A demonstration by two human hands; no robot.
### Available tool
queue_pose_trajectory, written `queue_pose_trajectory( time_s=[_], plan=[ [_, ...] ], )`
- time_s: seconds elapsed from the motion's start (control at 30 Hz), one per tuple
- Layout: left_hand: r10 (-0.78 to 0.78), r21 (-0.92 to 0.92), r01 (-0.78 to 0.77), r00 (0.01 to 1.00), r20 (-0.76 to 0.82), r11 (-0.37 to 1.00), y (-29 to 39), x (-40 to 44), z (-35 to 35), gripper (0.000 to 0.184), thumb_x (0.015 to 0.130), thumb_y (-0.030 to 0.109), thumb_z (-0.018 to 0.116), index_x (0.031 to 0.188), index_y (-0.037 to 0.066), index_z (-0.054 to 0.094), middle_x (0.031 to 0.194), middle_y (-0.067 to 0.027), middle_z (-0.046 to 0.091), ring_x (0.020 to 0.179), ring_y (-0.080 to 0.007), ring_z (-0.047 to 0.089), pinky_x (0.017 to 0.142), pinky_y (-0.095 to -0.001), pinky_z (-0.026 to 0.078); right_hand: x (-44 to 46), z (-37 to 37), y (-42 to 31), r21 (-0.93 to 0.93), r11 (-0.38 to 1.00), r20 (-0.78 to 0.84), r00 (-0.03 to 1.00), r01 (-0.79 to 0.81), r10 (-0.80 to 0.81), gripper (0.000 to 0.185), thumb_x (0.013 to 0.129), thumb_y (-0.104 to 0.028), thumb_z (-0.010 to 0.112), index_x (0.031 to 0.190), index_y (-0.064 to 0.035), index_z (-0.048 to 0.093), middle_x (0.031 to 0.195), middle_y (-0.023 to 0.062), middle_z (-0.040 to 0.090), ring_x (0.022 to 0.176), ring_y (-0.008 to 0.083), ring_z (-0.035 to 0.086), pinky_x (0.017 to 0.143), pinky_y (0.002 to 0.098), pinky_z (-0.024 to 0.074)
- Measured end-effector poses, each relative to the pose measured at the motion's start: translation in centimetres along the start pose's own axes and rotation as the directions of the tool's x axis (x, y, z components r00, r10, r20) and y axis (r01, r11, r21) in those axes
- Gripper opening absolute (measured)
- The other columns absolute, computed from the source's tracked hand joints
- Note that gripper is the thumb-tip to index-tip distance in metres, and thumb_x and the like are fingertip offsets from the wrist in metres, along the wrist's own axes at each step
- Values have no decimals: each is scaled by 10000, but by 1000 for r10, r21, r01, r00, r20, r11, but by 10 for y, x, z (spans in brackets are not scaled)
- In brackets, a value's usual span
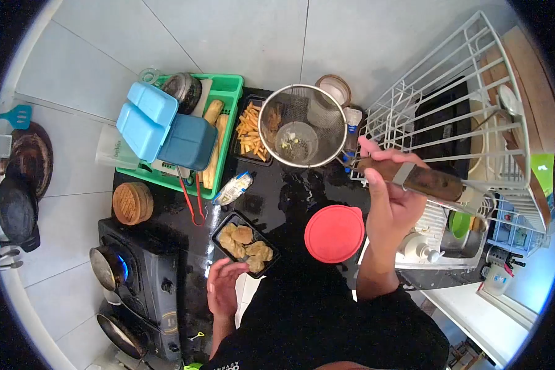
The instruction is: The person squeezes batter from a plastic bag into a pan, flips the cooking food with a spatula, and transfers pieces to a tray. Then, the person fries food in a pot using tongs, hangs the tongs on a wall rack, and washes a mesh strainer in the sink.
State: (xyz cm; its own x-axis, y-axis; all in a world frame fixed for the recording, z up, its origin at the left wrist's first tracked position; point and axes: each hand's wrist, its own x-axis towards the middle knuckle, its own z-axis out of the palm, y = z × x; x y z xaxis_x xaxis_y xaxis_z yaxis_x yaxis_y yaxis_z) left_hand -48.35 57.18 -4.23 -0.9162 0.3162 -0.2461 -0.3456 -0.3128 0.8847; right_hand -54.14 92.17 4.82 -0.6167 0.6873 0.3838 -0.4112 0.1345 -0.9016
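Observation:
My right hand (388,200) is wrapped round the brown handle of a wire mesh strainer (305,98), raised over the dark counter. Small pale bits and a round clear shape show in or through the mesh; which, I cannot tell. Beside the strainer, partly behind its rim, lies a black tray of French fries (251,132). My left hand (222,287), fingers apart and slightly bent, is at the near edge of a black tray with battered fried pieces (246,246). Whether it touches that tray is unclear. A red round lid (334,234) lies between my hands.
A green basket (233,86) at the back left holds blue containers (148,120) and red-handled tongs (194,203). The gas stove (142,277) has a lit burner under a pan (106,268). A white wire rack (444,105) stands right, above the sink (468,246).

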Motion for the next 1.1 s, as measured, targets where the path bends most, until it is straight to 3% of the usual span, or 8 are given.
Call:
queue_pose_trajectory(
  time_s=[0.2,0.3,0.43,0.6,0.73,0.87,1.1],
  plan=[
    [24,22,-24,1000,11,999,-1,-10,-1,737,978,583,463,1388,-29,448,1204,-289,649,1142,-375,636,1045,-483,453,-13,-15,-13,-5,985,18,985,170,-170,423,859,104,700,1184,-9,455,1134,207,615,1143,451,641,1024,577,509],
    [36,25,-37,999,24,999,0,-16,-2,742,976,587,466,1385,-32,448,1206,-287,650,1140,-373,639,1041,-479,457,-13,-20,-29,19,957,-102,953,288,-285,351,951,-96,695,1213,-63,464,1097,187,587,1138,514,623,1015,678,488],
    [40,12,-40,999,17,999,3,-23,-4,754,974,593,467,1390,-36,443,1215,-285,649,1140,-371,641,1036,-476,463,-14,-29,-51,-18,923,-170,909,383,-381,386,959,-226,711,1225,-94,465,1114,172,576,1144,526,616,1001,704,497],
    [88,10,-88,996,19,996,5,-33,-12,747,983,584,463,1400,-35,435,1218,-285,648,1142,-370,641,1036,-474,463,-15,-25,-58,-31,904,-191,885,427,-424,387,960,-214,711,1220,-80,458,1113,172,576,1143,531,616,998,693,505],
    [123,-20,-122,992,16,992,7,-37,-14,728,994,566,459,1407,-34,431,1212,-284,649,1138,-366,642,1037,-474,462,-18,-26,-44,11,915,-110,910,402,-399,346,962,-120,691,1207,-65,453,1102,184,574,1139,518,623,997,666,519],
    [137,-14,-137,990,12,990,9,-39,-17,714,997,546,469,1408,-36,428,1213,-280,648,1138,-362,640,1038,-472,461,-27,-22,-36,74,956,-102,956,284,-276,330,951,-29,664,1208,-62,460,1111,185,589,1151,478,632,1020,620,523],
    [157,19,-159,986,60,987,18,-40,-17,646,973,413,550,1409,-46,417,1220,-289,636,1125,-356,641,1042,-460,460,-44,-19,-35,75,964,-94,964,255,-248,311,943,31,637,1189,-46,463,1122,185,600,1194,446,616,1051,595,507]
  ],
)
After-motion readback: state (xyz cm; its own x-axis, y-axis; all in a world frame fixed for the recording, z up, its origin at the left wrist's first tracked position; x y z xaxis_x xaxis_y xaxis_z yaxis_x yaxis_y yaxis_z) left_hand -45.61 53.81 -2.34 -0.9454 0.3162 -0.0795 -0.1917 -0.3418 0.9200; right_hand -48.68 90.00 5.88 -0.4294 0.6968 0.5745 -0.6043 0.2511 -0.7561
